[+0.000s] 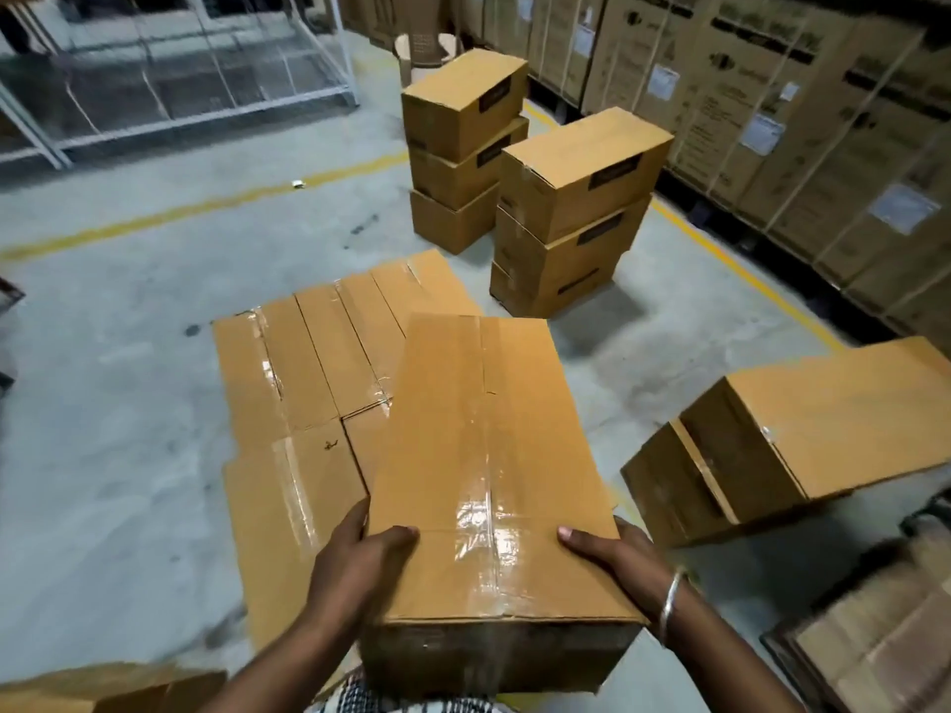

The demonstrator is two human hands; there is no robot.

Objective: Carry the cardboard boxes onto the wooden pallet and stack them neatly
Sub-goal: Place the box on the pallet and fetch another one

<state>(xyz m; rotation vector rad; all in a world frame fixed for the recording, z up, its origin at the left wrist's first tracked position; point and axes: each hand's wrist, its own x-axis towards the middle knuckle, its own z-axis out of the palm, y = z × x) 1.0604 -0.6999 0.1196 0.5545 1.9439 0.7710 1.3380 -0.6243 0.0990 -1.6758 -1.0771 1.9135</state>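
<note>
Flat layer of tan taped cardboard boxes [309,383] on the floor, pallet unseen; left hand [360,563] and right hand [612,555] grip the long tan taped carton [489,481] above it: lower level, edges flush with neighbours.

No lettering can be read anywhere. The dark rectangular labels [616,171] on the stacked brown cardboard boxes [576,208] are blurred to smudges. The white paper sheets [762,133] and black printed marks on the tall strapped brown cartons [803,126] along the wall are likewise too soft to make out.
</note>
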